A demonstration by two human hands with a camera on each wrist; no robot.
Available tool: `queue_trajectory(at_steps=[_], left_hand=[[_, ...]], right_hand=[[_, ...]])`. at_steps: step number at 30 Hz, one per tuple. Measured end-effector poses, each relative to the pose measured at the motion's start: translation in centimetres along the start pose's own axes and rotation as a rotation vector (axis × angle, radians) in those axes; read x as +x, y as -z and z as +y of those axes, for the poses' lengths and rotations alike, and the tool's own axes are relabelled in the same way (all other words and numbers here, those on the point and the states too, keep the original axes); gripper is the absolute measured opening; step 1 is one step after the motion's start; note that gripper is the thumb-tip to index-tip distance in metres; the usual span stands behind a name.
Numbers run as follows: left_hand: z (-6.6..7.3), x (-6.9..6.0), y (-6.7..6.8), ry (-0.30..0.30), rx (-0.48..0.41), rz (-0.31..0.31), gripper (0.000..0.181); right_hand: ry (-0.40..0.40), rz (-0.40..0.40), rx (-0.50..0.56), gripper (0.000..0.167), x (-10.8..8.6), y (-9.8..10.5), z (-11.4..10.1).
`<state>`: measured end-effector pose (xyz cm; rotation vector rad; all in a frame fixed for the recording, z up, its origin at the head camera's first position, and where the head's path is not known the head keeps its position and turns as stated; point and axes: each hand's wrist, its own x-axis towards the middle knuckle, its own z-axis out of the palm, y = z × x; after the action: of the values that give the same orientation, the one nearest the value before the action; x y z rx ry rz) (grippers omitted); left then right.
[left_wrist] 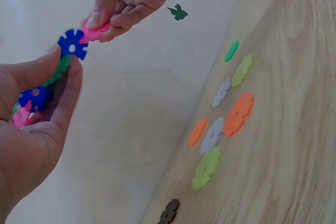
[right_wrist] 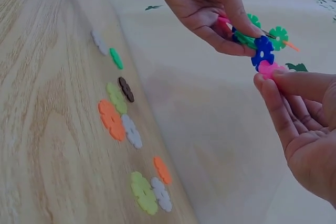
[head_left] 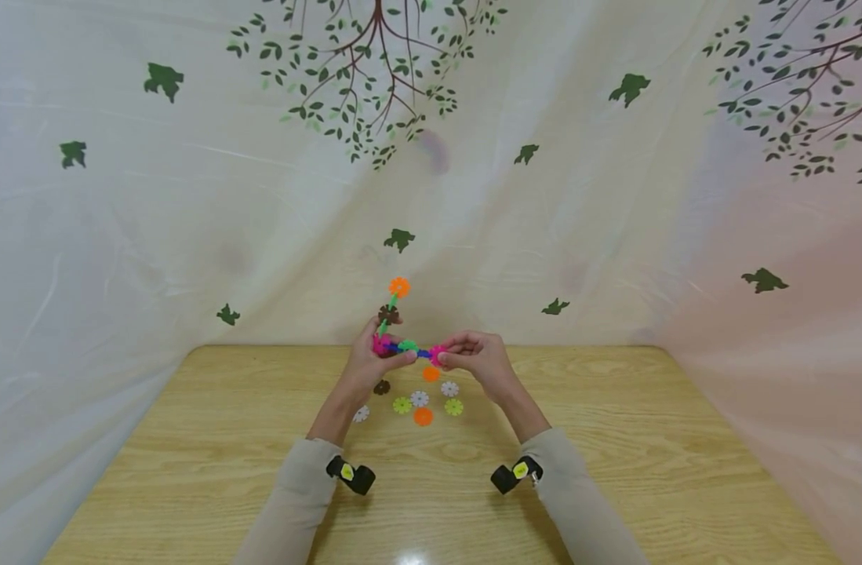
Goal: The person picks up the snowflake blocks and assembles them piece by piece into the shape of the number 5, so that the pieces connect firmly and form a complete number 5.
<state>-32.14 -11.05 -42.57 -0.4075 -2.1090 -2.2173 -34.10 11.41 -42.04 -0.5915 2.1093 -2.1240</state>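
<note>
Pinching a pink notched disc (head_left: 438, 356), the right hand (head_left: 483, 362) faces the left hand (head_left: 364, 364) — curled around a chain of joined discs (head_left: 407, 345). Loose flower-shaped discs (head_left: 423, 417) dot the wood-grain table (head_left: 614, 439).

Loose discs (head_left: 420, 399) on bench (head_left: 614, 455). Joined discs (head_left: 406, 345) raised, spanning left hand (head_left: 365, 366) to right hand (head_left: 489, 364). Sheet (head_left: 473, 212) behind.

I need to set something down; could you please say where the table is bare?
The table is bare left of the left sleeve, right of the right sleeve, and between both sleeves; beyond that, loose flower discs crowd the middle.
</note>
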Motion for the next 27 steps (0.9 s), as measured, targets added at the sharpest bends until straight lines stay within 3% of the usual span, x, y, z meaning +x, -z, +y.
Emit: queue_trajectory(at_steps=[7,17,22,27], left_hand=[[-0.2,0.1,-0.1,-0.020,-0.016,0.009,0.056],[0.2,0.1,0.1,0.011,-0.012,0.005,0.059],[0.2,0.0,0.5,0.017,-0.063,-0.028,0.059],[0.2,0.0,0.9,0.011,-0.099,-0.020,0.064]], right_hand=[[0.052,0.007,0.023,0.026,-0.2,-0.3,-0.1],[0.063,-0.040,0.021,0.027,-0.1,-0.2,-0.1],[0.052,-0.056,0.018,0.029,-0.1,-0.3,-0.3],[0.041,-0.088,-0.002,0.026,-0.3,-0.4,-0.3]])
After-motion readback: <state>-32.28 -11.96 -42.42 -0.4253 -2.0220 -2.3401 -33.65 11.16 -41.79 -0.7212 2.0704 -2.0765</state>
